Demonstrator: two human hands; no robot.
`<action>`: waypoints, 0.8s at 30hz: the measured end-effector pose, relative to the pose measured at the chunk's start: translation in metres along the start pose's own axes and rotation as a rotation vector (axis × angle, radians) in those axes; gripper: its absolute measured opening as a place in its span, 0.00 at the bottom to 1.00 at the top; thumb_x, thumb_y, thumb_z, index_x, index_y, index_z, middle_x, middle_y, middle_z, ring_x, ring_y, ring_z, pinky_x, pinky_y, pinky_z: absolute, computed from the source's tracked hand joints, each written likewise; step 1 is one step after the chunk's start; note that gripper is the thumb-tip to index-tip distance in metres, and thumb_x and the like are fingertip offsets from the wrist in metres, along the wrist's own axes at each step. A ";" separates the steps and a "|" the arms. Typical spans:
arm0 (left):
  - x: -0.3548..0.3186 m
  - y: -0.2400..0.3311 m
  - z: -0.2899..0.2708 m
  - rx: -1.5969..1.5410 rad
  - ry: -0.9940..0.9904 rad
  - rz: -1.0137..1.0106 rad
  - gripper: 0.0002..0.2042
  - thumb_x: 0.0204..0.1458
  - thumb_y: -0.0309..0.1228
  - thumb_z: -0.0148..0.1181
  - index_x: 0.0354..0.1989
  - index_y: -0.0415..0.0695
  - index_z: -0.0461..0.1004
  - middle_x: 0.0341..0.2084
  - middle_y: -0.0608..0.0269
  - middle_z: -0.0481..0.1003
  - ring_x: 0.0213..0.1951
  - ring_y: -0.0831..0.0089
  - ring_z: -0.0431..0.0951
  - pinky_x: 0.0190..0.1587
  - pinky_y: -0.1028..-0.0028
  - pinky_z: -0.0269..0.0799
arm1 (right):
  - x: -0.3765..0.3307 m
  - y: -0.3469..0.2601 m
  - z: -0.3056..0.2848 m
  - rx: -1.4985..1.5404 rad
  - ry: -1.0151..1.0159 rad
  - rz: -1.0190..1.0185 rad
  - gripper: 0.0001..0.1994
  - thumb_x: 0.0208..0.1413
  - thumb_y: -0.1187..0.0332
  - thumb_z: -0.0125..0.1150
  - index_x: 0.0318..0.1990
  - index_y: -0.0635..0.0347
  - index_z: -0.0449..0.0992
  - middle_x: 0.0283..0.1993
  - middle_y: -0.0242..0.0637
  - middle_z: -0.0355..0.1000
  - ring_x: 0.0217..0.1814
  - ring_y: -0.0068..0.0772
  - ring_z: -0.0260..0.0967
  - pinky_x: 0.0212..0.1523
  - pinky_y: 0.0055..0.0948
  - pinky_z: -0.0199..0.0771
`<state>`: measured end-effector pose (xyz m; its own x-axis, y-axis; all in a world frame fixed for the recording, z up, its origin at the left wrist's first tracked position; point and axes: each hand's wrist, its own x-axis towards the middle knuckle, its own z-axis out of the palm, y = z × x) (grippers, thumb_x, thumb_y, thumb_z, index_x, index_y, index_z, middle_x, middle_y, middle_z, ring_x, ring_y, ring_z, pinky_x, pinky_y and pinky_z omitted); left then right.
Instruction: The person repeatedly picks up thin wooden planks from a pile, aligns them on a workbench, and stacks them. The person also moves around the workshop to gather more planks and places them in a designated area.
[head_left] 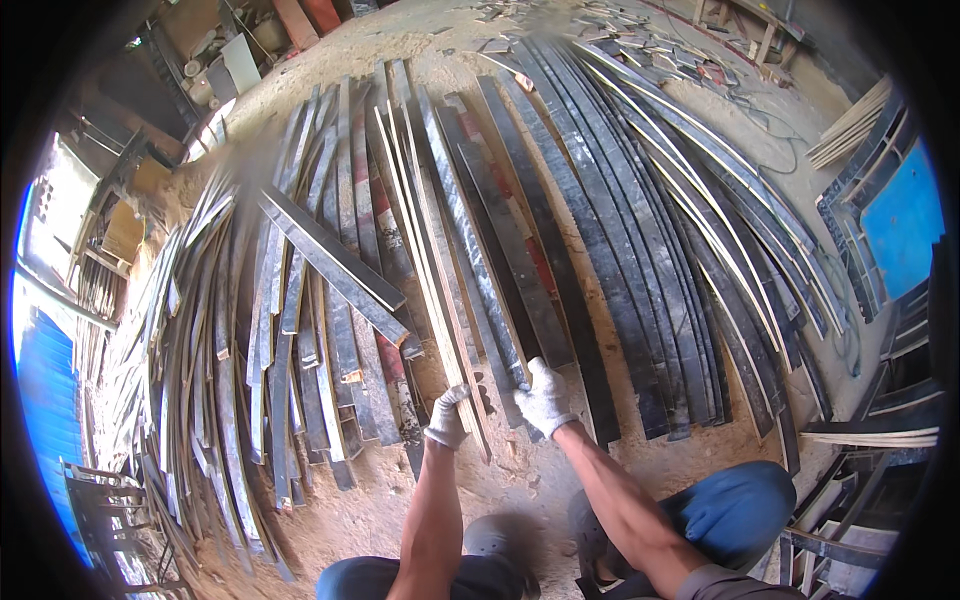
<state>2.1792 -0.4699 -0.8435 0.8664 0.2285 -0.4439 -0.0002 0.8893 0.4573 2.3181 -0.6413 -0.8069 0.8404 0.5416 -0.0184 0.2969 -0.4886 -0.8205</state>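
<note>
Long, narrow strips of wood board lie in front of me, many with dark faces and pale cut edges. My left hand (447,418), in a white work glove, is closed round the near end of a pale wooden strip (428,290). Just to its right, my gloved right hand (545,398) grips the near end of a dark wooden strip (478,255) with a whitish, scuffed face. Both strips stretch away from me across the spread. Gloves and fingers partly hide the held ends.
A tangled pile of strips (215,330) lies left, with two short dark pieces (335,265) across it. Neatly lined dark strips (610,240) lie right. Offcuts (660,50) litter the far floor. A blue panel (903,225) stands right. My knee (740,505) is close by.
</note>
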 end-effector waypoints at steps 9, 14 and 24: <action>0.004 -0.035 -0.051 -0.047 0.162 0.241 0.43 0.53 0.63 0.70 0.67 0.41 0.71 0.59 0.60 0.78 0.54 0.63 0.81 0.59 0.62 0.77 | 0.007 -0.053 0.034 -0.167 -0.234 -0.017 0.27 0.71 0.45 0.50 0.53 0.65 0.73 0.42 0.61 0.81 0.42 0.60 0.82 0.45 0.53 0.80; -0.018 -0.018 -0.024 -0.132 0.120 0.182 0.20 0.57 0.45 0.71 0.48 0.42 0.80 0.33 0.60 0.84 0.30 0.63 0.86 0.34 0.64 0.86 | 0.010 -0.054 0.042 -0.234 -0.127 -0.111 0.27 0.72 0.45 0.48 0.51 0.67 0.75 0.44 0.61 0.81 0.46 0.60 0.81 0.47 0.52 0.80; -0.043 -0.012 -0.012 -0.168 0.117 0.318 0.19 0.58 0.42 0.69 0.50 0.41 0.79 0.35 0.61 0.84 0.30 0.66 0.83 0.31 0.67 0.82 | 0.008 -0.067 0.035 -0.224 -0.470 0.156 0.53 0.66 0.25 0.29 0.71 0.75 0.59 0.59 0.68 0.75 0.64 0.65 0.74 0.64 0.50 0.74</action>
<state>2.1359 -0.4859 -0.8394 0.7472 0.5385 -0.3896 -0.3505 0.8172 0.4575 2.2887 -0.5807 -0.7726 0.6046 0.6730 -0.4260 0.3170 -0.6940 -0.6465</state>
